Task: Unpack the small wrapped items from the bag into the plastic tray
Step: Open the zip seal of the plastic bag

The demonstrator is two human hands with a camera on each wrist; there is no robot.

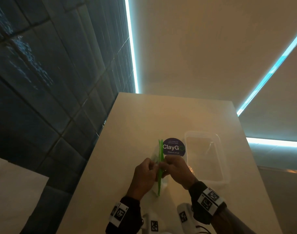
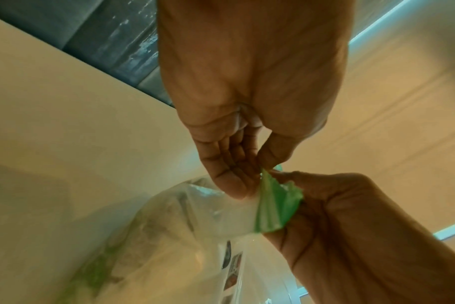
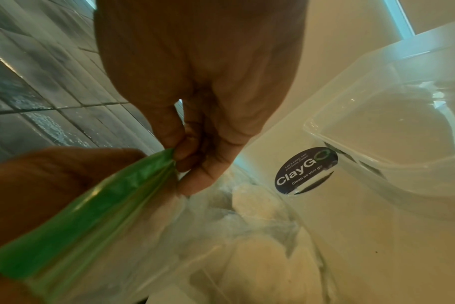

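Note:
A clear plastic bag (image 1: 157, 186) with a green zip strip (image 1: 160, 154) stands on edge on the white table, held between my two hands. My left hand (image 1: 151, 166) pinches one side of the strip (image 2: 275, 207) between thumb and fingers (image 2: 229, 181). My right hand (image 1: 166, 163) pinches the other side of the strip (image 3: 112, 197). Pale round wrapped items (image 3: 255, 203) show through the bag's film (image 3: 221, 236). The clear plastic tray (image 1: 201, 132) sits just right of the hands, with its near corner (image 3: 351, 148) close to the right hand (image 3: 179, 162).
A round dark "ClayGo" sticker (image 1: 173, 147) is stuck to the table (image 1: 127, 132) between bag and tray. A dark tiled wall (image 1: 51, 81) runs along the table's left edge. White wrist-camera housings (image 1: 183, 215) lie near the front edge.

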